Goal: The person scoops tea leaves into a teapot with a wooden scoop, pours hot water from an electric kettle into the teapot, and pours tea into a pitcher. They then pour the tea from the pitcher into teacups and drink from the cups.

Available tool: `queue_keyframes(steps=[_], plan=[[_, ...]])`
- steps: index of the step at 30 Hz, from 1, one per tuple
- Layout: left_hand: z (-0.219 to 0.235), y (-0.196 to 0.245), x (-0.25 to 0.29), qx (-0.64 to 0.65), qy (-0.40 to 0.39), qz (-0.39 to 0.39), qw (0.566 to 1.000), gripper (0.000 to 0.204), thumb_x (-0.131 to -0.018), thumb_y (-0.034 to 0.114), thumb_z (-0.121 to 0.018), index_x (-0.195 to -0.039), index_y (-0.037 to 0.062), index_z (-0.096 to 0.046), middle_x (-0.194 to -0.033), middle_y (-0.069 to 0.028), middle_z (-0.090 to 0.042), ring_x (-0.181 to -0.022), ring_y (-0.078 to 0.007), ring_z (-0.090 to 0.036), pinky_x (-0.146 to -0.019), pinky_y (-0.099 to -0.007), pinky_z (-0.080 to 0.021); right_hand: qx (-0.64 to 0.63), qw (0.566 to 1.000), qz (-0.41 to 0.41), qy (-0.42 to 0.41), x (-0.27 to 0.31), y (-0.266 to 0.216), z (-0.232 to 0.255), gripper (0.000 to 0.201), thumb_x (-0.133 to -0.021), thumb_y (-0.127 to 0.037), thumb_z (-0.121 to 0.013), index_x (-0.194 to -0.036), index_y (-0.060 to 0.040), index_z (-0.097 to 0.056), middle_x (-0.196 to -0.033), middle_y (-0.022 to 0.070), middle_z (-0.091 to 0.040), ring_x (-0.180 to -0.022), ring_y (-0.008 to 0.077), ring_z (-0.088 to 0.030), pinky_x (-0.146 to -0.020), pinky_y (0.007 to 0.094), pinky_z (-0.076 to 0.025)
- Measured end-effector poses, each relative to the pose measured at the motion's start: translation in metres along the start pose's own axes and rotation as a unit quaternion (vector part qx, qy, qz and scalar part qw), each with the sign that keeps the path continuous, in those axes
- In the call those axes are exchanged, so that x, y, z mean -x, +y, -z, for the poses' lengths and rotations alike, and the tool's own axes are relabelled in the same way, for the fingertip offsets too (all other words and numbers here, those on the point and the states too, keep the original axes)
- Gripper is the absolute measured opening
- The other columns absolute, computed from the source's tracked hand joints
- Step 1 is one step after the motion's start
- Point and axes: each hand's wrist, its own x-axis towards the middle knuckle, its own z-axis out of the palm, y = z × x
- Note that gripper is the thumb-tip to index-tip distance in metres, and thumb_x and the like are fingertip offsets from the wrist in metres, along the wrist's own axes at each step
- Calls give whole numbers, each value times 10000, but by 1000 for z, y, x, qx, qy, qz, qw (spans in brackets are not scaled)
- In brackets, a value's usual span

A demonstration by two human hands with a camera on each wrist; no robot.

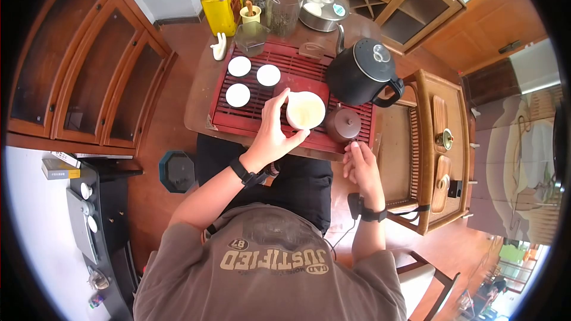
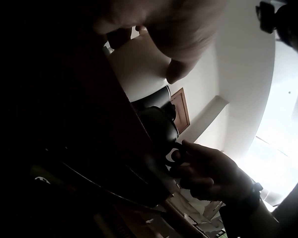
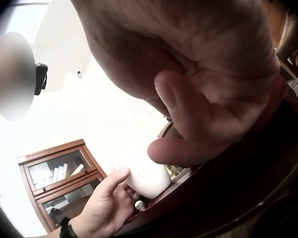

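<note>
My left hand (image 1: pixel 270 134) holds a white pitcher (image 1: pixel 306 110) over the tea tray, thumb on the near side and fingers on the far left. Pale yellowish colour shows inside it. Just right of it, on the tray, is a brown lidded teapot (image 1: pixel 343 123). At its near side my right hand (image 1: pixel 363 169) has its fingertips on the teapot's handle; in the left wrist view they curl round the handle loop (image 2: pixel 175 152). The right wrist view shows the pitcher (image 3: pixel 150 176) beyond my right hand (image 3: pixel 203 99), which hides the teapot there.
Three white cups (image 1: pixel 238 95) stand on the red slatted tray (image 1: pixel 262 120). A black kettle (image 1: pixel 366 71) is at the right, behind the teapot. Along the back are a yellow tin (image 1: pixel 222 3), glass jars (image 1: pixel 282 9) and a lidded steel container (image 1: pixel 323 9). A wicker cart (image 1: pixel 392 160) stands at the right.
</note>
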Motion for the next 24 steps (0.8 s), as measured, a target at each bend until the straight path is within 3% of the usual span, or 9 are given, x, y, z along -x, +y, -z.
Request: queue_keyframes(steps=[1, 5, 6, 7, 18, 20, 24], plan=[[-1, 1, 0, -13, 5, 5, 1000, 1027, -799, 191, -882, -1605, 23, -269, -1427, -207, -457, -1339, -374, -448, -1168, -500, -346, 2, 1000, 3, -3, 0, 1, 0, 310, -1133, -320, -471, -1105, -35, -588, -821, 55, -608, -511, 90, -564, -379, 209, -279], [-7, 4, 0, -32, 27, 11, 999, 1078, -762, 185, -924, -1604, 21, -271, -1384, -200, -473, -1311, -372, -463, -1145, -495, -375, 6, 1000, 5, -5, 0, 0, 0, 306, -1133, -312, -470, -1111, -32, -593, -815, 51, -611, -509, 91, -572, -378, 210, -279], [-6, 4, 1, -41, 24, 8, 999, 1108, -779, 186, -930, -1630, 46, -235, -1432, -176, -434, -1302, -322, -470, -1131, -454, -393, 1, 1000, -2, 0, 1, -4, 0, 290, -1127, -295, -493, -1091, -28, -603, -772, 43, -618, -499, 118, -582, -476, 246, -426], [-7, 4, 0, -42, 27, 4, 999, 1108, -779, 186, -930, -1630, 46, -235, -1432, -176, -434, -1302, -322, -470, -1131, -454, -393, 2, 1000, 2, -1, 1, -4, 0, 290, -1127, -295, -493, -1091, -28, -603, -772, 43, -618, -499, 118, -582, -476, 246, -426], [-9, 0, -2, -59, 31, -20, 998, 1100, -774, 179, -933, -1616, 34, -240, -1433, -191, -431, -1309, -336, -465, -1131, -464, -403, 29, 1000, 7, 1, -2, 2, 4, 296, -1122, -299, -507, -1103, -44, -655, -744, 3, -581, -485, 75, -515, -444, 240, -371], [-10, 0, -1, -44, 41, -15, 998, 1052, -757, 176, -925, -1586, 20, -295, -1431, -211, -465, -1310, -390, -469, -1130, -499, -401, 23, 1000, 3, 2, -2, 2, 3, 295, -1122, -300, -507, -1100, -46, -656, -738, -1, -572, -483, 72, -503, -443, 238, -367], [-9, 0, 0, -50, 38, -13, 998, 1039, -763, 180, -922, -1580, 18, -301, -1432, -211, -466, -1309, -391, -472, -1130, -499, -403, 21, 1000, 15, 0, -1, 4, 3, 303, -1124, -311, -499, -1093, -49, -650, -740, -2, -567, -483, 70, -498, -429, 229, -338]])
